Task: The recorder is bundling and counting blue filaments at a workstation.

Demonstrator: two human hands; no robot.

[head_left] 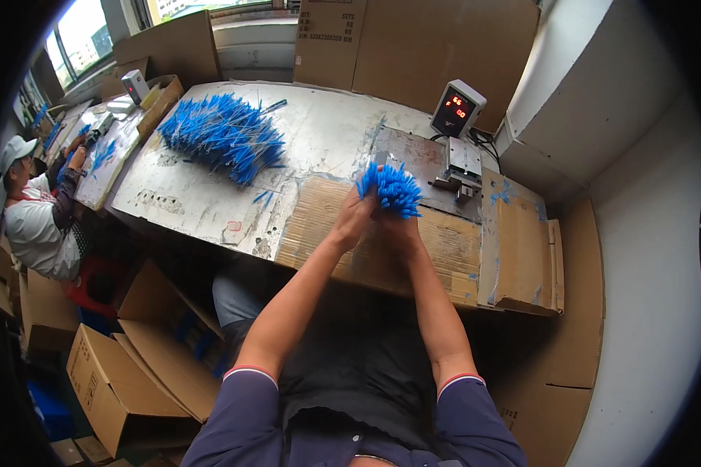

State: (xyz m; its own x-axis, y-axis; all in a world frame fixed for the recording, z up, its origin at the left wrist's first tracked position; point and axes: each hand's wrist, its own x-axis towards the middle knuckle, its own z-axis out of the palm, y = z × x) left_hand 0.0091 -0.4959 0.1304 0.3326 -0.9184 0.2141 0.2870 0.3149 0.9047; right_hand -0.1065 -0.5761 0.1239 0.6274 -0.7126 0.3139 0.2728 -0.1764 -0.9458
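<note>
A thick bundle of thin sticks with blue ends (393, 191) stands upright between my two hands, over the cardboard-covered front of the bench. My left hand (356, 218) is wrapped round its left side. Below the blue ends, my right hand (399, 228) closes on the bundle from the right; most of its fingers are hidden. Farther left on the white bench top lies a large loose pile of similar blue-ended sticks (222, 136). A few loose blue pieces (263, 198) lie just in front of that pile.
Right of my hands stand a small metal device (463, 167) and a box with a red lit display (458, 109). A cardboard sheet (311, 226) covers the bench front. Open cartons (125, 373) stand on the floor at left. A capped co-worker (43, 210) works at another table.
</note>
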